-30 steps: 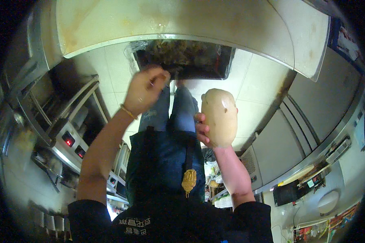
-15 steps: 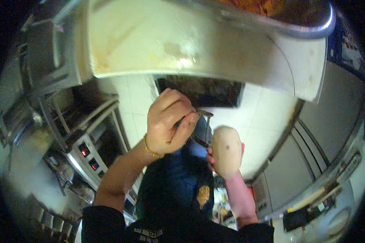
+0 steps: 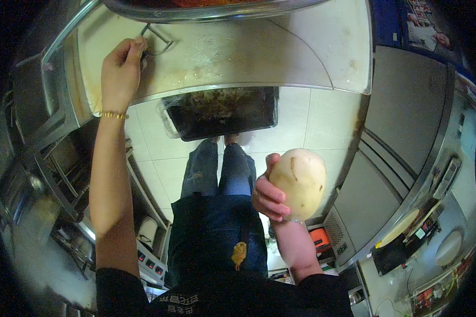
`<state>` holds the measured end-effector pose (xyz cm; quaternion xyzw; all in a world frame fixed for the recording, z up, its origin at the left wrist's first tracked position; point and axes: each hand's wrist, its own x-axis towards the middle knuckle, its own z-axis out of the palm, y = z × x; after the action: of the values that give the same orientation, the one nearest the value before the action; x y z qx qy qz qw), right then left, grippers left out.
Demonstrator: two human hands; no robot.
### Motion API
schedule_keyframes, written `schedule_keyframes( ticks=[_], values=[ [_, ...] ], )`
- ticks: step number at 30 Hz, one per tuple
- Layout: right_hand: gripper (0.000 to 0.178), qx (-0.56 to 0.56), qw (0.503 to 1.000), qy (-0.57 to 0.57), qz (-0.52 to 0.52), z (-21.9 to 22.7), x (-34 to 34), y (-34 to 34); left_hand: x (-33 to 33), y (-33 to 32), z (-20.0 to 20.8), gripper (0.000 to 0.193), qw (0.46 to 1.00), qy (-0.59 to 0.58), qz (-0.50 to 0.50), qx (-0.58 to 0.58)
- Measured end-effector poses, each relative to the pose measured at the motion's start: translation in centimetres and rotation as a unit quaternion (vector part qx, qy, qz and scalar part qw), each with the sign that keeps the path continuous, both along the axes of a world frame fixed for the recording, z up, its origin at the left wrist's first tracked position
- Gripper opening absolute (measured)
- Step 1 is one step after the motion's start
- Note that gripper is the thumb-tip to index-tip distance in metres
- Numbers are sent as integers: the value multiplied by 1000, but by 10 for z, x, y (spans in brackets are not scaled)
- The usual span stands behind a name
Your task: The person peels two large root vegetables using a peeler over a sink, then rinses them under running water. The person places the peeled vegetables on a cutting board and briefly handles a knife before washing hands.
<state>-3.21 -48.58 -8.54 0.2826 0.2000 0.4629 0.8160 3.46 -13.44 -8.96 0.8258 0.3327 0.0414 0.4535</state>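
A large peeled potato, pale with a few brown spots, rests in my right hand, whose fingers curl around its left side. My left hand is over the left part of the white board, closed on a metal-framed peeler. The peeler's head points up and to the right, well apart from the potato; most of its handle is hidden by my fingers.
A metal basin with reddish contents stands at the board's far side. Beneath the board's near edge, a black crate with scraps inside sits on the tiled floor. A grey cabinet is at the right, metal racks at the left.
My left hand with the peeler has moved away from the potato, left and forward over the board. The potato has been turned in my right hand, and the view has shifted.
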Motion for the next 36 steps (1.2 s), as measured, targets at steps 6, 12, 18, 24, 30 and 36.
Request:
schedule_keyframes(
  ticks=[6, 12, 18, 24, 30, 36],
  values=[
    [66, -19, 997, 54, 48, -2, -11, 4, -32, -89, 54, 8, 925, -229, -301, -37],
    [92, -73, 993, 33, 91, 8, -46, 5, -46, -128, 57, 17, 846, -230, -477, 68],
    [90, 33, 997, -21, 70, 22, -48, 13, -63, -118, 22, 15, 897, -109, -417, 96],
    [91, -40, 996, 57, 62, 16, -39, 14, -84, -126, -12, 17, 973, 47, -77, -212],
    [88, -328, 934, -83, 111, 4, -18, -11, -73, -103, -2, 8, 985, -109, -30, -127],
    [85, -554, 787, -235, 135, 2, -8, -13, -21, -59, 33, 19, 998, -26, -54, 0]
  ],
)
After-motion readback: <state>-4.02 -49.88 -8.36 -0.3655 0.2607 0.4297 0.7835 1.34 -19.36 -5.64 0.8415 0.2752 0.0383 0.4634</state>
